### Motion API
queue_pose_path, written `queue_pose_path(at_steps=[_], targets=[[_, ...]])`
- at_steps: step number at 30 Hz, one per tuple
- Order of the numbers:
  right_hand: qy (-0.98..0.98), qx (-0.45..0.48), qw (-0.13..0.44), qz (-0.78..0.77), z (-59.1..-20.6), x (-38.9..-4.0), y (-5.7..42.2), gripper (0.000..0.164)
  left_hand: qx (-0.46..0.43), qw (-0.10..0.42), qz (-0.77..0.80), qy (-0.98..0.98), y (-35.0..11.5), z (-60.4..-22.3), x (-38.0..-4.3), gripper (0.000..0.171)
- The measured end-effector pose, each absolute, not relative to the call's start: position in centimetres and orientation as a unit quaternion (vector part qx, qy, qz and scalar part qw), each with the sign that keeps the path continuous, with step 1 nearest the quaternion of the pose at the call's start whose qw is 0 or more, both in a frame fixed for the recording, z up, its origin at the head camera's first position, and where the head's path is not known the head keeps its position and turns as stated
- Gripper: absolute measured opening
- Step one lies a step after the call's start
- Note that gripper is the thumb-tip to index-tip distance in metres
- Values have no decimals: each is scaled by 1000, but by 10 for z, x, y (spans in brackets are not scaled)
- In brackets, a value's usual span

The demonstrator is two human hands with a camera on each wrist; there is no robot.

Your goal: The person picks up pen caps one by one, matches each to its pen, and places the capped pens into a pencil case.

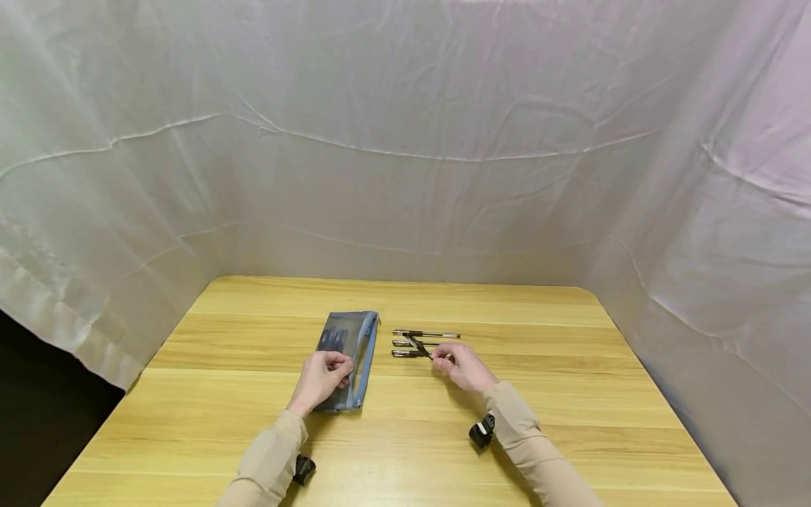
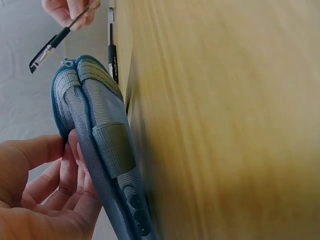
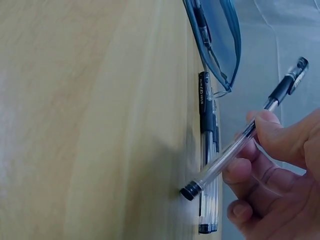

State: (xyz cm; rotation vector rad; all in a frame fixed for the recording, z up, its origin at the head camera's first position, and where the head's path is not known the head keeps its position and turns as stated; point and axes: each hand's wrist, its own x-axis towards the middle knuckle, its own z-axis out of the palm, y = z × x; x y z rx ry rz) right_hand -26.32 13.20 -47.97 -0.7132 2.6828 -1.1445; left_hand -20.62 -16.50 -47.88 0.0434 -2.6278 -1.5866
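Note:
A blue mesh zip pouch (image 1: 342,324) lies on the table with its zipped side open toward the right, and dark pens show through its mesh. My left hand (image 1: 322,379) pinches the near lip of that opening between thumb and fingers. Up off the table, my right hand (image 1: 467,367) pinches a clear-barrelled gel pen (image 3: 282,91) mid-barrel, its black cap tilted toward the pouch. Beneath it, 3 similar capped pens (image 1: 437,334) lie side by side on the wood, caps toward the pouch; the right hand partly covers two of them in the head view.
The wood-grain table (image 1: 209,422) has rounded far corners. Pale cloth curtains (image 1: 405,197) surround its back and sides. A small black camera (image 1: 481,431) sits on the right wrist, another (image 1: 304,470) on the left.

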Motion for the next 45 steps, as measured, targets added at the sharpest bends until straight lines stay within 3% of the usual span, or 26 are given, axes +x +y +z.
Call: queue_pose_path(at_steps=[13,20,27,45], targets=[[861,-260,90,-427,-477,-265,134,14,11,37,-517,-855,-166,-480,-207,11],[842,-224,141,-470,-477,-266,134,19,13,37,-517,-855,-166,-480,-207,11],[760,-196,237,-573,-479,-266,130,30,12,39,-516,-855,-165,-480,-207,10],[688,-113,315,-644,-477,-267,91,49,13,38,-523,-851,-164,-476,-205,10]])
